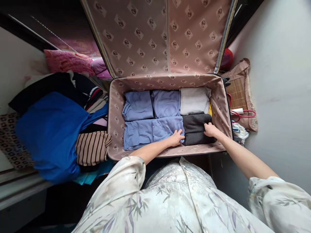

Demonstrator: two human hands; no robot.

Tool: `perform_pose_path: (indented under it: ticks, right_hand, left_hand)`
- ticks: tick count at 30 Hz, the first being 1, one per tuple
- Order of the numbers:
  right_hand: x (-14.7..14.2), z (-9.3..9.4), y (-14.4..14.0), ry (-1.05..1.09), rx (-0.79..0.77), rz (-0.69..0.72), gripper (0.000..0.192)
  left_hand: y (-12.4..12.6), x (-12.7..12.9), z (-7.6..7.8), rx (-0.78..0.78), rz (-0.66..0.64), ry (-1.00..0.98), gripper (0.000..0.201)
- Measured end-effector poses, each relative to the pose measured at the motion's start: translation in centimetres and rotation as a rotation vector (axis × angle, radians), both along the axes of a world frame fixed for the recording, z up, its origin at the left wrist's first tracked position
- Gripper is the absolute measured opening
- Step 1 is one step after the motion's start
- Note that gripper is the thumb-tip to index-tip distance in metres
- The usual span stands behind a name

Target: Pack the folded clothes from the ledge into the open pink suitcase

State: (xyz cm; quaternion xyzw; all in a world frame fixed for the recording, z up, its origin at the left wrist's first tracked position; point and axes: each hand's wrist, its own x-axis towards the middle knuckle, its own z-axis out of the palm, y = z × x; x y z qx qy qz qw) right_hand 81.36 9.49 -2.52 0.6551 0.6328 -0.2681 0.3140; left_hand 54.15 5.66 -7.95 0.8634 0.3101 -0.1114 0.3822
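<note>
An open suitcase (222,113) lies before me, with folded clothes in two rows. My left hand (176,138) rests on the right end of a blue folded garment (167,125) in the front row, its fingers spread. Beside that, at the front right, is a dark grey folded garment (194,129). My right hand (211,130) has its fingers bunched against the right part of this dark garment. Behind it sit a light grey folded garment (195,101) and a sliver of yellow cloth (210,109). More blue folded garments (141,104) fill the left side.
The patterned suitcase lid (155,38) stands raised at the back. To the left lies a heap of clothes, including a bright blue garment (53,132) and a striped brown one (92,147). On the right, a brown bag (239,87) and a red cord (250,113) lie by the wall (282,97).
</note>
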Motion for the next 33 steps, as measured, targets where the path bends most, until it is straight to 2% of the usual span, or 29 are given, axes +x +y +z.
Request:
perform_pose_path:
  ticks: [2,4,7,9,12,15,17,21,24,27,30,33]
  right_hand:
    - [-0.8,0.7,0.0,-0.052,-0.012,0.001,0.052]
    - [-2.1,1.4,-0.2,-0.081,0.029,0.029,0.047]
    - [-4.3,2.2,0.0,-0.038,0.227,0.153,0.046]
    - [-5.2,2.2,0.5,0.052,0.365,0.277,0.053]
    - [-5.3,0.8,1.6,0.105,0.435,0.370,0.076]
    - [-4.3,-1.3,2.3,0.057,0.402,0.308,0.096]
    - [-3.6,-2.0,2.7,0.055,0.379,0.284,0.098]
    - [-3.3,-1.0,3.9,0.085,0.335,0.314,0.085]
    - [-3.5,0.3,5.6,0.122,0.182,0.291,0.069]
    - [-3.9,0.9,7.3,0.152,0.056,0.224,0.056]
    - [-4.3,1.2,8.2,0.178,0.052,0.164,0.045]
    - [-4.8,2.1,8.1,0.211,0.088,0.107,0.042]
  left_hand:
    - [0.2,-0.9,0.0,-0.008,-0.037,-0.041,0.035]
    - [0.2,-1.3,0.3,-0.021,-0.065,-0.041,0.049]
    - [0.2,-1.4,1.5,-0.035,-0.070,-0.044,0.078]
    - [0.3,-1.9,2.4,0.032,-0.030,-0.041,0.080]
    - [0.7,-3.8,2.8,0.221,0.107,0.066,0.090]
    - [1.3,-6.4,1.5,0.283,0.197,0.213,0.117]
    - [1.6,-7.7,0.0,0.259,0.184,0.246,0.121]
    - [1.6,-8.1,-2.1,0.222,0.196,0.228,0.121]
    - [1.6,-7.7,-2.3,0.211,0.214,0.209,0.120]
    - [1.6,-7.7,-2.2,0.211,0.231,0.209,0.120]
    - [1.6,-7.7,-2.1,0.202,0.235,0.204,0.121]
    - [1.6,-7.6,-2.1,0.205,0.237,0.210,0.122]
